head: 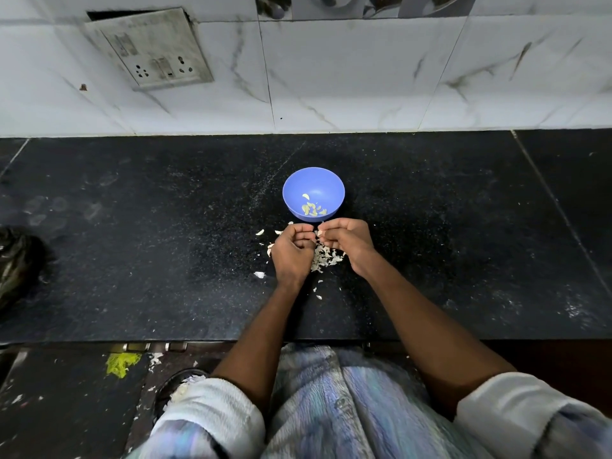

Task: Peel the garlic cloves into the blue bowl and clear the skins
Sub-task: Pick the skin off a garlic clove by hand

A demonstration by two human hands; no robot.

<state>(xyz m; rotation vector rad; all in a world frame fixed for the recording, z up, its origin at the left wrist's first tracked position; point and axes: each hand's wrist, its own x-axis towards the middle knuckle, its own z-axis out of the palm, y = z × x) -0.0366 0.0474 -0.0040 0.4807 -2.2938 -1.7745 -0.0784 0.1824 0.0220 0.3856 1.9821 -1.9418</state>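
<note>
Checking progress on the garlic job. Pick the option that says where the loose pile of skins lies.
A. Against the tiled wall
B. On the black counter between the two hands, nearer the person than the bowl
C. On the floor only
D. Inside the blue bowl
B: the pile of skins lies on the black counter between the left hand and right hand, on the near side of the blue bowl, which holds peeled cloves.

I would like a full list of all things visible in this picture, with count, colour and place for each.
blue bowl: one, blue, on the counter just beyond the hands
peeled cloves: several, pale yellow, inside the bowl
garlic skins: a loose pile plus scattered bits, white, on the counter under and around the hands
counter: one, black speckled stone
wall tiles: white marble pattern, behind the counter
socket plate: one, grey, dirty, on the wall at upper left
dark bag: one, black, at the counter's left edge
left hand: curled, fingers meeting the right hand's
right hand: curled; the item between both is too small to tell
</note>
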